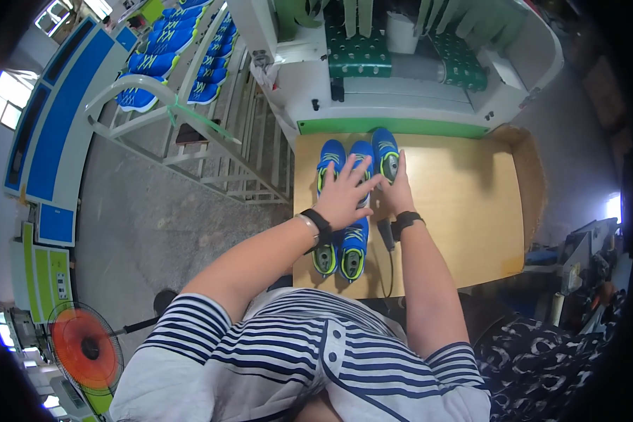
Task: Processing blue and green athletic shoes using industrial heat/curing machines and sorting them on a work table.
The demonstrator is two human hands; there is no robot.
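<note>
Several blue sports shoes with yellow-green trim lie on a wooden table (464,204). My left hand (346,193) rests flat, fingers spread, on top of a pair of blue shoes (333,156) at the table's far left. My right hand (399,190) holds another blue shoe (385,151) just right of that pair, near the machine's green edge. A second pair of blue shoes (353,254) lies closer to me, partly under my left wrist. Both wrists carry dark bands.
A white and green machine (401,84) stands behind the table. A white rack (190,91) with several blue shoes stands at the left. A black cable (390,260) runs over the table's near edge. An orange fan (84,348) stands at lower left. Patterned fabric lies at lower right.
</note>
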